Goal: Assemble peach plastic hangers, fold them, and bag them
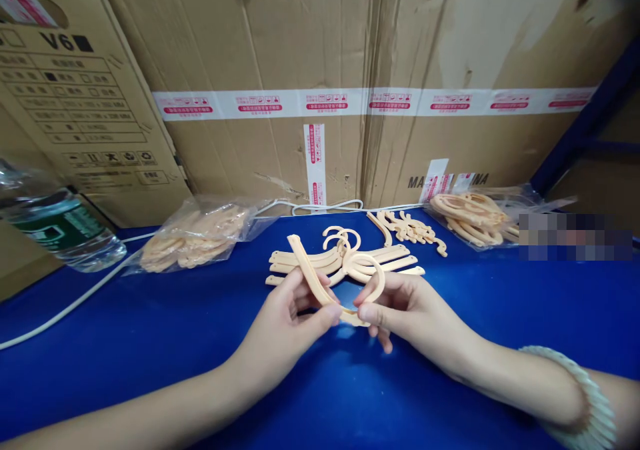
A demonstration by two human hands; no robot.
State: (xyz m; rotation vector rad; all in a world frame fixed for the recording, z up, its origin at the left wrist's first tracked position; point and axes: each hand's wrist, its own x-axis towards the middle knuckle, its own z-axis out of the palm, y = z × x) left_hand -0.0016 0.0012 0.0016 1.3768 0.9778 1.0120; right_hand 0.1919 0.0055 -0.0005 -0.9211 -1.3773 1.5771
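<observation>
A beige plastic hanger arm (311, 273) slants across my left hand (300, 313), which is closed with thumb and fingers around it. The arm's lower end reaches the fingertips of my right hand (407, 303). Those fingers are pinched together, and a beige hanger hook (381, 278) curves up from them. Whether hook and arm are joined is hidden by the fingers. Just beyond my hands lies a stack of beige hangers (300, 261), their hooks pointing away from me. Behind it on the right is a loose pile of small curved hooks (407, 229).
Clear plastic bags of beige hanger parts lie at the left (200, 237) and the right (473, 218) of the blue table (350, 397). A water bottle (60, 223) leans at far left, near a white cable (65, 317). Large cardboard boxes (270, 150) stand along the back.
</observation>
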